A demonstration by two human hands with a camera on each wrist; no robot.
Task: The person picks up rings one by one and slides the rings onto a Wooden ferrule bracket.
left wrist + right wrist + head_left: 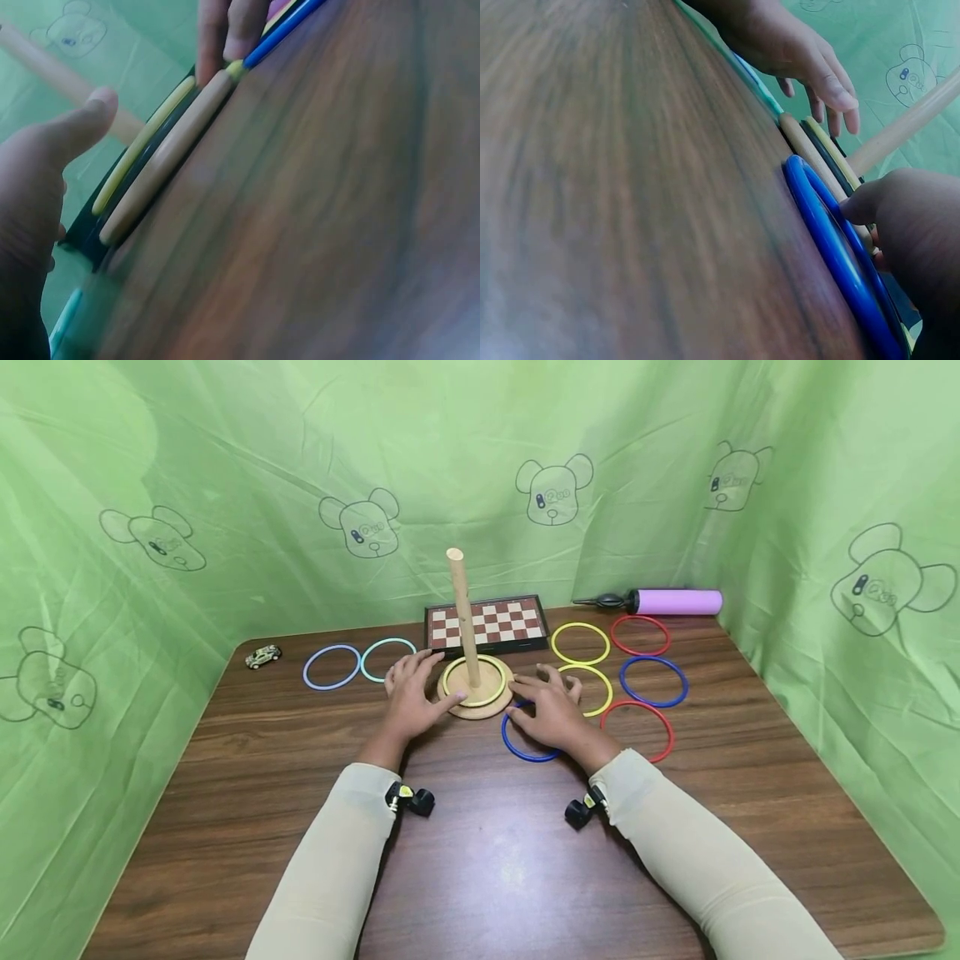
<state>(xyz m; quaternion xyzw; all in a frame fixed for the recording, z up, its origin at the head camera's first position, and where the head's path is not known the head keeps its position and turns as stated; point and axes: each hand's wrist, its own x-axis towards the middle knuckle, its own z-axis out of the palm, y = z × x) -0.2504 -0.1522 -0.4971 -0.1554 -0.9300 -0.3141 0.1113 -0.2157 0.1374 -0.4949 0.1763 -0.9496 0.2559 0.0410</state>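
A wooden ring-toss stand with a tall peg (463,610) on a round base (487,712) stands between both hands. A yellow ring (500,692) encircles the peg low down; both wrist views show a dark strip between ring and base. The left hand (411,697) is at the base's left side, fingers relaxed and thumb toward the yellow ring. Over at the right edge of the base is the right hand (551,710), fingers loosely bent, fingertips right at the rim. A blue ring (832,247) lies below the right hand, partly covered by it in the head view.
Two light blue rings (304,672) and a toy car (263,657) lie at left. Several other rings lie at right: yellow (580,624), red (640,653), blue (654,705). Behind are a checkered board (510,622) and a purple hand pump (678,602). Green curtains surround the table.
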